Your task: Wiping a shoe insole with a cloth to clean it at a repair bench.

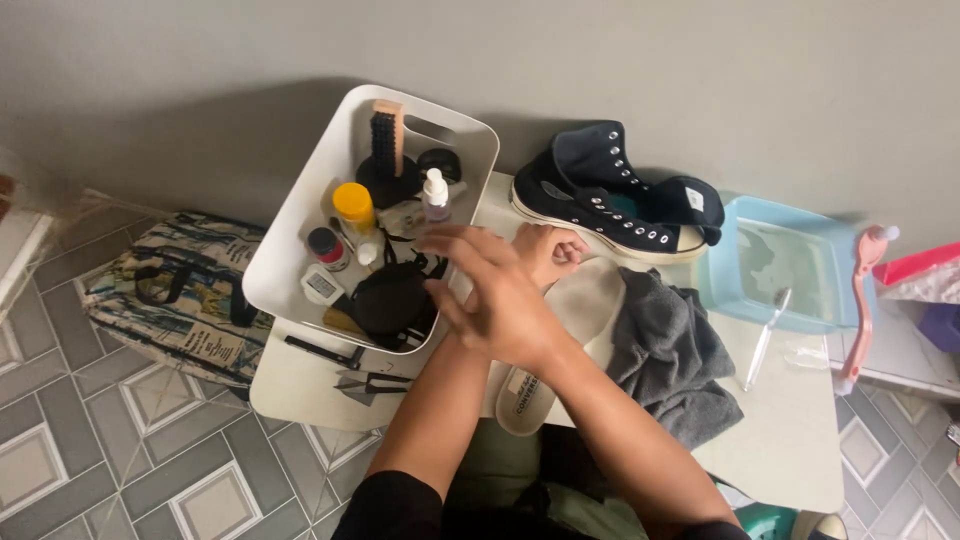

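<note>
Flat pale insole (590, 300) under crossed hands (505, 295)

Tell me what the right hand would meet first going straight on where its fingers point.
The right hand would likely meet the small clear spray bottle in the white plastic bin; depth unclear.

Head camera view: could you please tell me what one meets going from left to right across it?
patterned bag on the floor → white tub of cleaning supplies → dark high-top sneaker → light blue basin → pink long-handled brush
</note>
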